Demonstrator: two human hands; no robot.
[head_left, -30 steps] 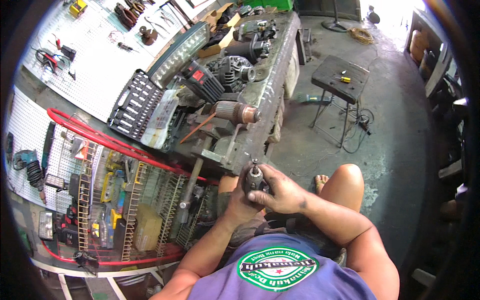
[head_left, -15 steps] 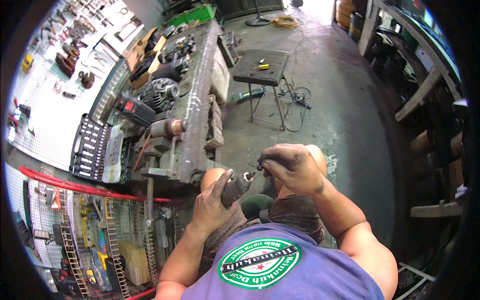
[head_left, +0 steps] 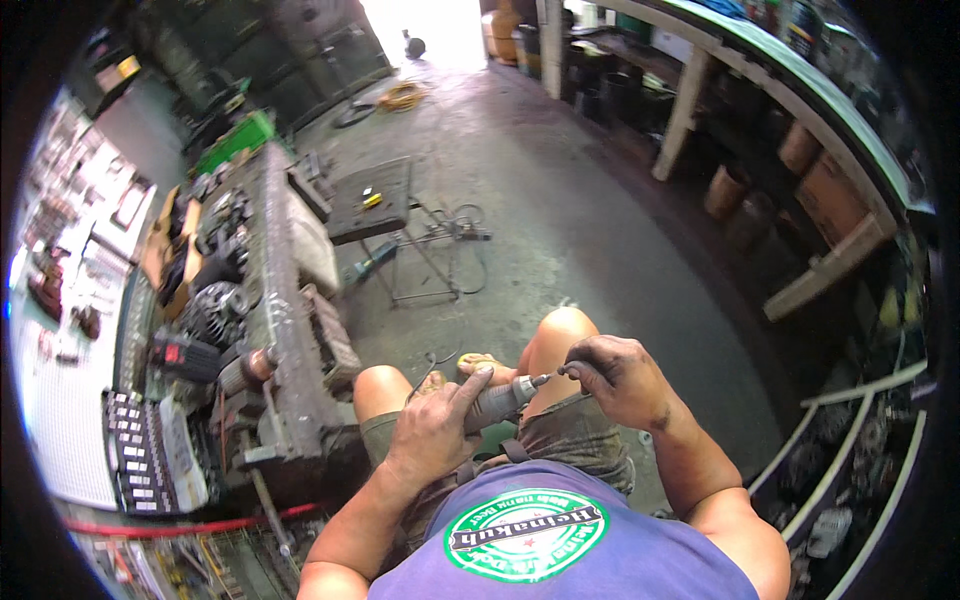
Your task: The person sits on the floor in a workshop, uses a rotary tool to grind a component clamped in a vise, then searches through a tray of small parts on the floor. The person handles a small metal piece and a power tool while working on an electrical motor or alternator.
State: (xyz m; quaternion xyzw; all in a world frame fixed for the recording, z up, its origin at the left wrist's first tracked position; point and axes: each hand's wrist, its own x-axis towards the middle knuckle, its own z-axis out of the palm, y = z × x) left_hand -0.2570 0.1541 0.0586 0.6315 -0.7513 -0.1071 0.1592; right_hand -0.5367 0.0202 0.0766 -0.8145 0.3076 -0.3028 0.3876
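Note:
My left hand (head_left: pixel 432 428) is wrapped round the grey body of a slim rotary tool (head_left: pixel 500 402), its nose pointing right and slightly away from me. A thin bit (head_left: pixel 546 379) sticks out of the nose. My right hand (head_left: pixel 622 382), dark with grime, has thumb and fingers pinched at the bit's outer end. Whether a separate small part sits in that pinch is too small to tell. The tool is held above my lap, between my bare knees.
A workbench (head_left: pixel 275 300) on the left bears an alternator (head_left: pixel 217 312) and a copper-wound armature (head_left: pixel 248 370). Ahead stands a dark stool (head_left: pixel 365 205) with a small yellow item (head_left: pixel 371 199) on it. A cable (head_left: pixel 468 222) lies behind it. Shelving (head_left: pixel 690 105) lines the right side.
My view has swung to the right, so the bench and stool appear further left. The rotary tool now points more to the right, and both hands still meet at its tip.

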